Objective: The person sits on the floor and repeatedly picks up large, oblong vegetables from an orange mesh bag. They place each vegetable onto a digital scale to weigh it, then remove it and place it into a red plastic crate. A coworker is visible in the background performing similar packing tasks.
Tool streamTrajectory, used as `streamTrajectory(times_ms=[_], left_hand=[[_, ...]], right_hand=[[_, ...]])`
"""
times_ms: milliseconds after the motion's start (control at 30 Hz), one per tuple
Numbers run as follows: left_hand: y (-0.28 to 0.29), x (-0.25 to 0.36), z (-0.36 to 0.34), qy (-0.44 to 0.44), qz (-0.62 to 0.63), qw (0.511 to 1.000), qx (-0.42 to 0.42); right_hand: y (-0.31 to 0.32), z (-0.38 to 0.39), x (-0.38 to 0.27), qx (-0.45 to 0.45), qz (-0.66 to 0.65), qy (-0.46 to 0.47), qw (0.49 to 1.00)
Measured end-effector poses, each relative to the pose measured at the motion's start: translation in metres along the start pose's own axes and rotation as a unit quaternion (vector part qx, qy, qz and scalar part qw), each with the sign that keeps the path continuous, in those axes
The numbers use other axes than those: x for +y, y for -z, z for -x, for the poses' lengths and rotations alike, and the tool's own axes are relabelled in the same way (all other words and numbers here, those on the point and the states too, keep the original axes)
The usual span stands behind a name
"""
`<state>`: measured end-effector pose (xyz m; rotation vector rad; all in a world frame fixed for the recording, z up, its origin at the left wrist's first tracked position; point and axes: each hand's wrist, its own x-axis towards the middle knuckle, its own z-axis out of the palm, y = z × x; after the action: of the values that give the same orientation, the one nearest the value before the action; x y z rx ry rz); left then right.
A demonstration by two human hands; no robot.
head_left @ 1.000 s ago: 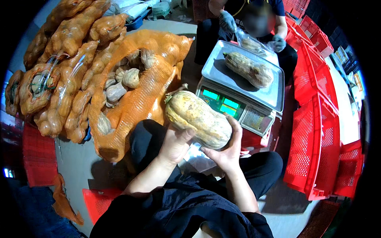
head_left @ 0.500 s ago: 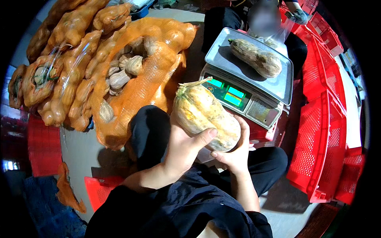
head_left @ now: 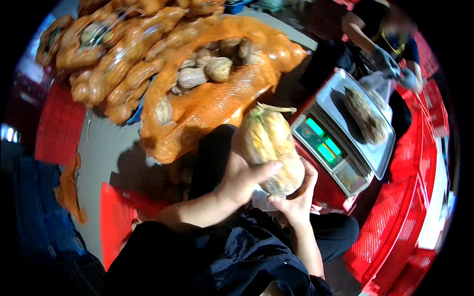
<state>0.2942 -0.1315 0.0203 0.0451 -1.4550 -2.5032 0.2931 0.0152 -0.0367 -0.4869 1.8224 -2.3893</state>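
A yellow-cream squash [head_left: 271, 148] with a long dry stem is held in front of my lap. My left hand [head_left: 247, 175] grips its left side, thumb across the front, and my right hand [head_left: 296, 200] wraps round its lower right end. Beyond it a digital scale [head_left: 321, 143] with green displays carries a metal tray [head_left: 328, 101], on which a long mottled squash [head_left: 365, 118] lies. An opened orange mesh sack [head_left: 207, 113] of squashes [head_left: 219, 69] sits just past my left knee.
More tied sacks [head_left: 128, 49] are piled at the upper left. A co-worker's gloved hands [head_left: 395, 71] hold a plastic bag [head_left: 375, 86] behind the scale. Red crates [head_left: 385, 227] line the right, another [head_left: 116, 212] stands lower left, and blue crates [head_left: 39, 212] are at the far left.
The view has swung, shifting the sacks and scale rightward. The squash in my hands has turned more upright. The co-worker's hands have moved and are now closer together.
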Motion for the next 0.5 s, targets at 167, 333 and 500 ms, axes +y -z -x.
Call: streamTrajectory(times_ms=[167, 333, 500], left_hand=[[0.158, 0.056, 0.033, 0.002, 0.032, 0.987, 0.155], [0.429, 0.077, 0.209, -0.064, -0.193, 0.829, 0.521], [0.541, 0.072, 0.430, 0.076, -0.276, 0.542, 0.790]], right_hand=[[-0.039, -0.030, -0.014, -0.199, 0.258, 0.079, 0.942], [-0.016, -0.045, 0.026, -0.047, 0.188, -0.029, 0.981], [0.029, -0.041, 0.074, 0.027, 0.192, -0.151, 0.969]])
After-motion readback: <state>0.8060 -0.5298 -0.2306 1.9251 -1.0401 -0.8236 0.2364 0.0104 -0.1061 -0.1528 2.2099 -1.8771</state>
